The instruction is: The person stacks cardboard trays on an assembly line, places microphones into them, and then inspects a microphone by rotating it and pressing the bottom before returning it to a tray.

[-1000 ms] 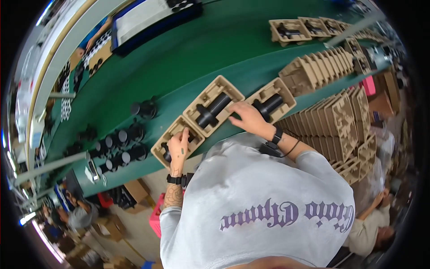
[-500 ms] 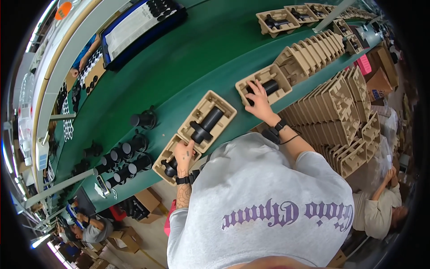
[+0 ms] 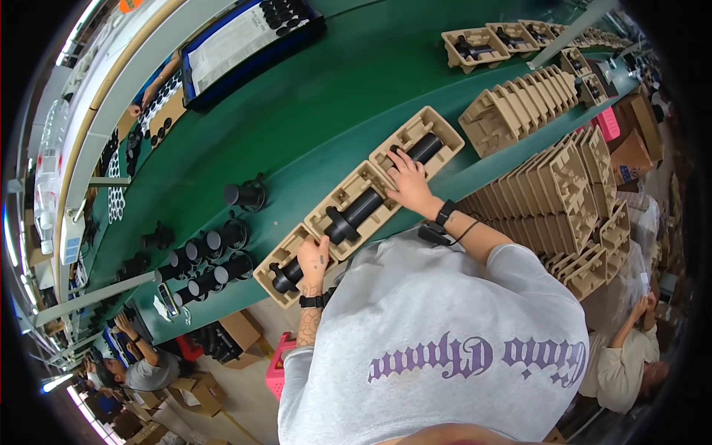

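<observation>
Three brown moulded-pulp trays stand end to end in a slanting row on the green bench, each with a black cylindrical part inside. Over the join between the left tray (image 3: 267,259) and the middle tray (image 3: 375,225) is my left hand (image 3: 313,258), its fingers curled over the tray walls. My right hand (image 3: 410,182) grips the near end of the right tray (image 3: 449,132), its fingertips reaching in by the black part (image 3: 426,147). A flanged black cylinder (image 3: 356,213) lies in the middle tray. Another black part (image 3: 286,276) is partly hidden beneath my left hand.
Several black cylindrical parts (image 3: 222,236) stand on the bench at left. Nested trays (image 3: 512,107) lie at right, with a larger stack (image 3: 549,185) beside the bench. Filled trays (image 3: 475,49) line the far side. A blue-edged bin (image 3: 248,52) sits far left. Other people work nearby.
My right hand has brought the right tray leftward from the nested stack, up against the middle tray. My left hand has shifted slightly right, and the middle tray has turned a little.
</observation>
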Available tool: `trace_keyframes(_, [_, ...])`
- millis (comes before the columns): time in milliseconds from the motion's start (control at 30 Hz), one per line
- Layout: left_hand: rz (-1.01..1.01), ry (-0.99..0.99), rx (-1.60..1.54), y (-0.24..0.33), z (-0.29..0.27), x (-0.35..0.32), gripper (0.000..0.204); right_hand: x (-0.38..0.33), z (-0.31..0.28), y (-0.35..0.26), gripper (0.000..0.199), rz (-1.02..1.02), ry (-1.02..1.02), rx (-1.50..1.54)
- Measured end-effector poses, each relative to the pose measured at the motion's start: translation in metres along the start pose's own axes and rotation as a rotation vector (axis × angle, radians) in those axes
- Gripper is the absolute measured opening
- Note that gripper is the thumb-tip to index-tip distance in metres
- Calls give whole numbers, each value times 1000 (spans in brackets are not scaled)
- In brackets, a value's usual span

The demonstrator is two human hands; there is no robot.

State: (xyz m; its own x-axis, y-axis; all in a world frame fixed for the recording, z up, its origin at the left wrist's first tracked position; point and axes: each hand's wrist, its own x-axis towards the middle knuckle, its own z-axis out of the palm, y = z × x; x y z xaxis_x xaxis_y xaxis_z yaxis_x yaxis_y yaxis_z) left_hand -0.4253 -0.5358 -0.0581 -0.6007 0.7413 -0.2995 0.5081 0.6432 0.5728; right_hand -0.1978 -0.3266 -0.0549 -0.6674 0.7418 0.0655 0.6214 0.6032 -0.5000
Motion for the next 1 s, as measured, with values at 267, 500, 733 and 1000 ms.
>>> trace_keyframes(267, [15, -16, -169, 128, -99, 13, 32, 55, -101, -14, 32, -58, 321, 140])
trace_keyframes(500, [269, 91, 46, 279, -166, 106, 37, 158, -169, 40, 37, 5, 507, 219])
trace_keyframes(733, [297, -26, 283, 261, -115, 248, 50, 228, -106, 82, 34, 238, 410, 166])
trace_keyframes(1000, [692, 275, 502, 138, 36, 337, 53, 247, -28, 135, 26, 210, 419, -9])
